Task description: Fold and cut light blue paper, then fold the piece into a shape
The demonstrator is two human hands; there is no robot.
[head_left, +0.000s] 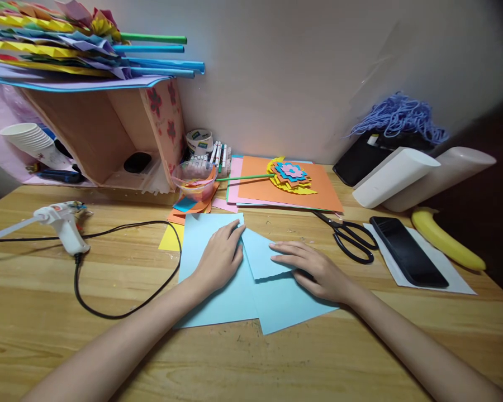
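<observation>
Light blue paper lies in front of me: a left sheet point(209, 304) and a right sheet point(293, 307) that overlaps it. On top is a smaller light blue piece point(263, 255) with a jagged lower edge; whether it is a fold of the right sheet I cannot tell. My left hand point(222, 254) rests flat on the left sheet, its fingertips at the top corner of the smaller piece. Fingers extended, my right hand point(316, 271) lies over the right side of that piece, with the thumb close to its lower edge.
Black scissors point(347, 237), a phone point(406, 248) and a banana point(446, 240) lie at the right. Left are a glue gun point(65, 223) and its looping cord point(109, 312). Behind stand a paper flower point(291, 173) on orange sheets point(251, 184), a plastic bowl point(195, 181) and a box point(163, 120).
</observation>
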